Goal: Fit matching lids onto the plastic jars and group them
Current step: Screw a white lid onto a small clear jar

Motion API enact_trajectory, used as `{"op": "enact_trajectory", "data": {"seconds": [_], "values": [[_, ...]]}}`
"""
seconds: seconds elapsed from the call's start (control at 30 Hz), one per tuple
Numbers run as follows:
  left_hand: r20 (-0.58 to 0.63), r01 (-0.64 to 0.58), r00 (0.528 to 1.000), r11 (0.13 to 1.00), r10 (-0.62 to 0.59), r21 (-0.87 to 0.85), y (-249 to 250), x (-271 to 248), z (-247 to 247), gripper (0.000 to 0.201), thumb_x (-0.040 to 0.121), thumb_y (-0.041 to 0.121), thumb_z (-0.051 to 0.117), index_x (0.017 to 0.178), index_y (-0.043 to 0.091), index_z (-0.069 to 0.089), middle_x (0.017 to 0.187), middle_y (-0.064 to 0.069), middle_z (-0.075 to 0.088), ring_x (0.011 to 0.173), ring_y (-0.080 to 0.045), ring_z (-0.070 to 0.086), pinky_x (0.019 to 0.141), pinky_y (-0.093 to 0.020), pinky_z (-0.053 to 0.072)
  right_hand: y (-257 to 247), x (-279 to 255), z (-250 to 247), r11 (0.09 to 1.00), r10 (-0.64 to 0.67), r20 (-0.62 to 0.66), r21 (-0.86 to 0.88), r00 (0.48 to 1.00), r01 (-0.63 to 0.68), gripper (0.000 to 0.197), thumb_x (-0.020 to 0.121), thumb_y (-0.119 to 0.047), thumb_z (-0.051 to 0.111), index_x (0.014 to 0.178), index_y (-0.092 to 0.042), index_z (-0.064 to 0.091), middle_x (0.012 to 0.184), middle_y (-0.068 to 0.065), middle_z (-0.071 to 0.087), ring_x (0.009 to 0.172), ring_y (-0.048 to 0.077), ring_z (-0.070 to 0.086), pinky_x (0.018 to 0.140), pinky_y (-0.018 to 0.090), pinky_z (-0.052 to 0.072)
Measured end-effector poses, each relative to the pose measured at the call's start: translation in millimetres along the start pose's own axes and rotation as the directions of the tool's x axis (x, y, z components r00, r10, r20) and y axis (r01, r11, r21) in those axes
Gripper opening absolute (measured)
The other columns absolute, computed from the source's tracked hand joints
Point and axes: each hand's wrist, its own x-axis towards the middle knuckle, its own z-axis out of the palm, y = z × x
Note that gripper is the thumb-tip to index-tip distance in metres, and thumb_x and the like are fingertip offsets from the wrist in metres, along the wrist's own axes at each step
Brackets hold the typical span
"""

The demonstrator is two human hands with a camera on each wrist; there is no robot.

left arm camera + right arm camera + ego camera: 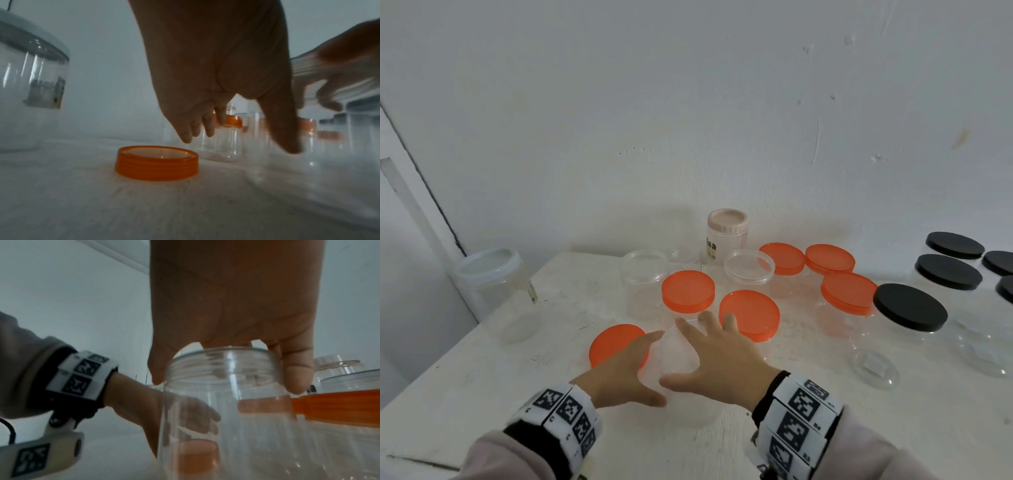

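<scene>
An open clear plastic jar (680,358) stands on the white table (524,383) near the front. My right hand (709,353) grips its threaded rim (224,363) from above, thumb on one side and fingers (298,379) on the other. A loose orange lid (609,342) lies just left of the jar, its hollow side up in the left wrist view (157,162). My left hand (635,368) hovers over that lid with its fingers (189,133) straight and holds nothing.
Several orange-lidded jars (750,315) stand behind the hands, black-lidded jars (911,311) at the right. An open clear jar (643,284), a pink-lidded jar (726,236) and a big white-lidded jar (493,294) stand behind and to the left. A clear lid (873,368) lies at the right.
</scene>
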Motion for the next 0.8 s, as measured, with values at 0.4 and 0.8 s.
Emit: {"op": "enact_trajectory", "data": {"seconds": [0.4, 0.8], "values": [[-0.237, 0.433, 0.898, 0.836, -0.37, 0.337, -57.8, 30.7, -18.5, 0.094, 0.086, 0.062, 0.052, 0.152, 0.024, -0.002, 0.16, -0.008, -0.007, 0.146, -0.035, -0.006, 0.119, -0.044, 0.011, 87.2, -71.3, -40.4, 0.958, 0.234, 0.006, 0.172, 0.972, -0.232, 0.089, 0.062, -0.081, 0.055, 0.141, -0.051, 0.027, 0.121, -0.013, 0.038, 0.113, 0.015, 0.034, 0.096, 0.033, 0.036], [-0.287, 0.435, 0.888, 0.861, -0.361, 0.263, -62.0, 33.5, -14.0, 0.108, 0.079, 0.063, 0.061, 0.151, 0.015, -0.005, 0.158, -0.01, 0.005, 0.146, -0.03, 0.01, 0.117, -0.043, 0.02, 140.2, -10.9, -55.9, 0.853, 0.521, -0.154, 0.138, 0.839, -0.504, 0.086, 0.075, -0.065, 0.064, 0.146, -0.036, 0.025, 0.141, 0.006, 0.035, 0.126, 0.035, 0.033, 0.095, 0.044, 0.038]]}}
